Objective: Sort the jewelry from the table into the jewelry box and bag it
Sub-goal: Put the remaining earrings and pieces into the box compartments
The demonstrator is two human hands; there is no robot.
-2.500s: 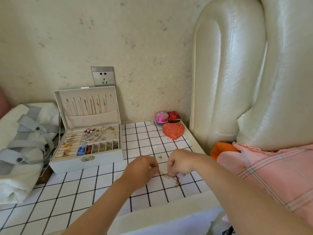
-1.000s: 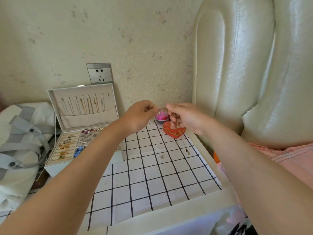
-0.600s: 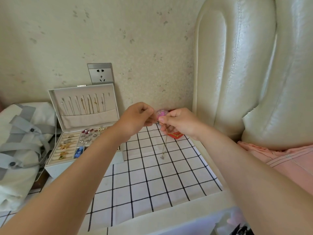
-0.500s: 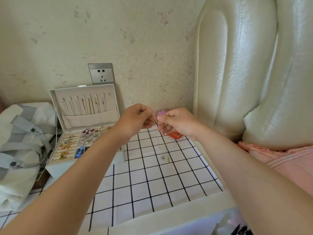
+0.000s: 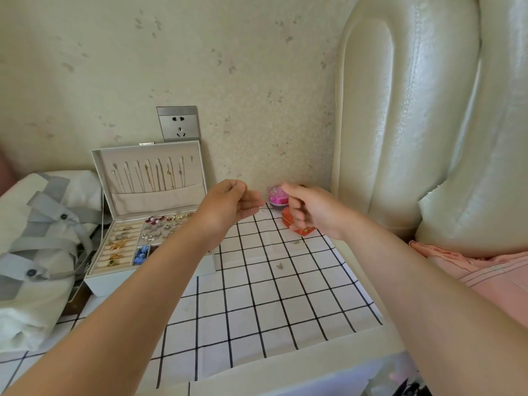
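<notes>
The thin metal chain necklace (image 5: 262,208) pinched in the left hand (image 5: 228,205) above the grid-cloth table (image 5: 257,310) (can't tell if the curled right hand (image 5: 310,208) has its other end) looks feather-light, floppy and tangle-prone, so I'd grab it by the ends, with the open white jewelry box (image 5: 114,282) at 9 o'clock.
</notes>
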